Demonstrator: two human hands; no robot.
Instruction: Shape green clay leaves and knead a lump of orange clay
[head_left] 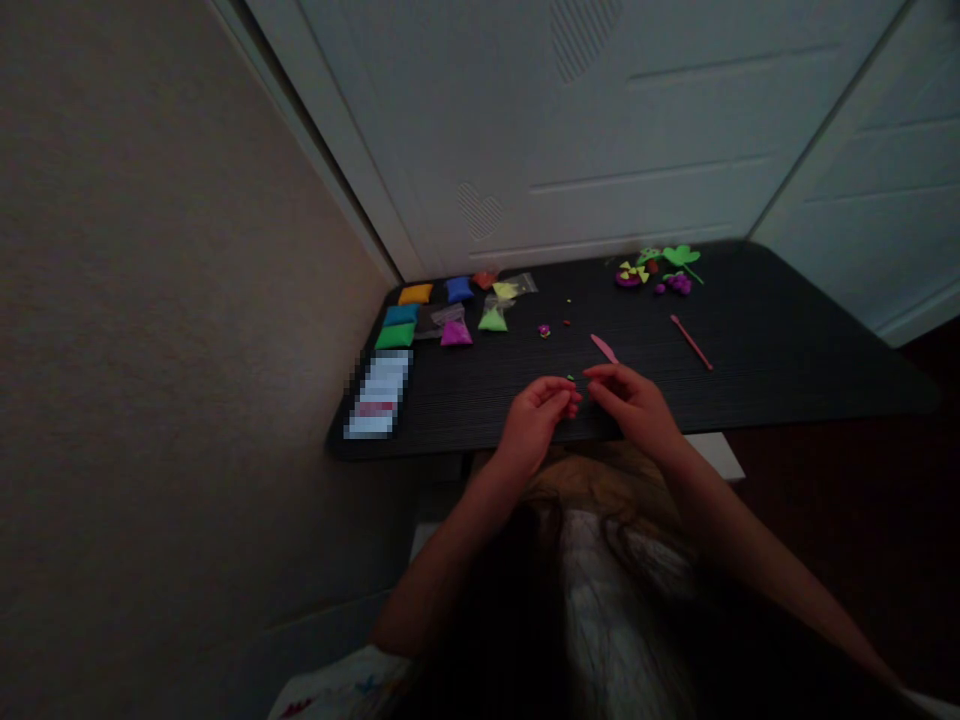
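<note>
My left hand (541, 412) and my right hand (628, 398) meet over the near edge of a dark table (787, 350), fingers curled and pinched. A tiny green bit of clay (571, 377) shows between the fingertips of both hands. Which hand grips it is unclear. A flat pink modelling tool (604, 348) lies on the table just beyond my right hand.
Small bags of coloured clay (450, 310) lie at the table's far left. A thin pink stick (691, 342) lies to the right. Finished clay shapes (660, 268), green, yellow and purple, sit at the far edge. A paper sheet (379, 394) lies at the left corner.
</note>
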